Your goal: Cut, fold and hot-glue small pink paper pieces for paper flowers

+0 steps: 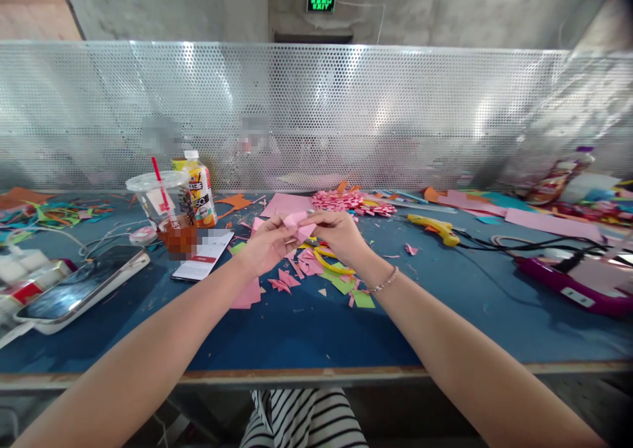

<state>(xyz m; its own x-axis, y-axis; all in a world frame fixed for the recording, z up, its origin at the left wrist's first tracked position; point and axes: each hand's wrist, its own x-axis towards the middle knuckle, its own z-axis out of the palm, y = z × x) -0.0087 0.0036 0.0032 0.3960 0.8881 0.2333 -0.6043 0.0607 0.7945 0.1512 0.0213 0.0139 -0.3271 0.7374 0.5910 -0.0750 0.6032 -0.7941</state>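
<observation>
My left hand (266, 245) and my right hand (341, 231) meet above the middle of the blue table (297, 329), both pinching one small piece of pink paper (298, 223) between the fingertips. My right wrist wears a thin bracelet. Below the hands lie pink and green paper scraps (306, 273) and yellow-handled scissors (330, 263). A larger pink sheet (285, 204) lies just behind the hands. Finished pink paper flowers (346, 201) sit further back.
A plastic cup with a red straw (165, 214) and a bottle (200, 189) stand at the left. A phone (82, 288) and a second phone (204, 255) lie near them. A yellow glue gun (438, 227) and a purple device (573, 280) lie right. A perforated metal screen (316, 115) backs the table.
</observation>
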